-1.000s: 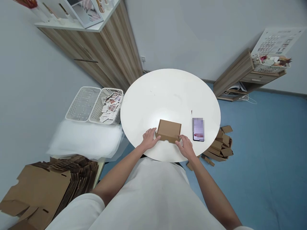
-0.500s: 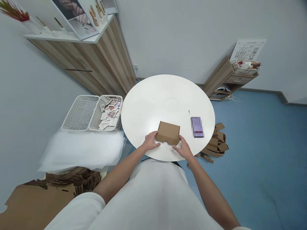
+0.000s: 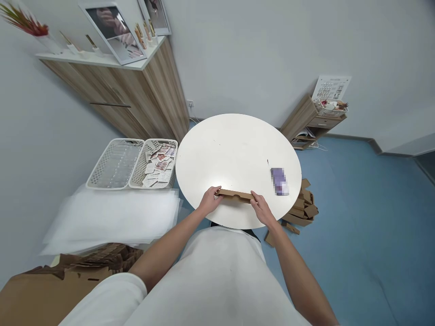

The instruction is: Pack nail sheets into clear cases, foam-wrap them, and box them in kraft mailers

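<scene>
A small brown cardboard box (image 3: 236, 195) is held near the front edge of the round white table (image 3: 234, 145). It is tilted so that a narrow side with a notch faces me, and its broad face is out of sight. My left hand (image 3: 210, 200) grips the box's left end between thumb and fingers. On the right end, my right hand (image 3: 261, 207) is closed in the same way. To the right of the box lies a purple, pixelated flat item (image 3: 279, 181), its kind obscured.
Left of the table stand two white baskets, one with clear plastic pieces (image 3: 120, 163), one with printed cards (image 3: 159, 165). Clear sheets (image 3: 112, 217) and flat cardboard (image 3: 61, 290) lie nearer me. Folded boxes (image 3: 304, 206) pile on the floor at right. A wooden cabinet (image 3: 136, 99) stands behind.
The box has been tipped: its broad top face showed before, and now only a narrow notched side does. Both hands have closed more firmly on its ends. The view has shifted slightly.
</scene>
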